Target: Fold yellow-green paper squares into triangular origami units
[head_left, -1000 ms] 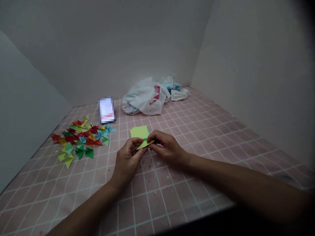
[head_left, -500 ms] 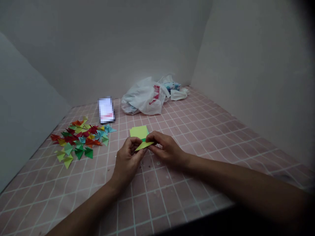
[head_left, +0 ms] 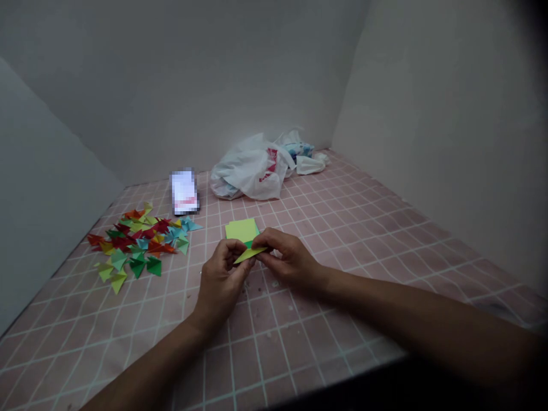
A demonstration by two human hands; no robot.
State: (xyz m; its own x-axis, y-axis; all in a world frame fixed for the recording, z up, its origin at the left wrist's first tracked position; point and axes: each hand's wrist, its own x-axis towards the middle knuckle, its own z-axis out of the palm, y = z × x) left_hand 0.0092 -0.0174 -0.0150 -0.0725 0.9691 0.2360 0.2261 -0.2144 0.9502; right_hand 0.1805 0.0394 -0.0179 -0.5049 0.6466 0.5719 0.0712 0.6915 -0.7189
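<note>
Folded yellow paper pinched between left hand and right hand, just nearer than paper stack on worktop. Colored folded papers to the left, phone beyond them, white plastic bag behind stack.

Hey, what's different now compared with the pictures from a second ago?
Very little: the yellow paper piece has shifted slightly left and toward the person, with a bit more green showing behind it. Nothing was let go; the left hand and right hand still pinch it. The paper stack, folded pieces, phone and plastic bag stayed put.
</note>
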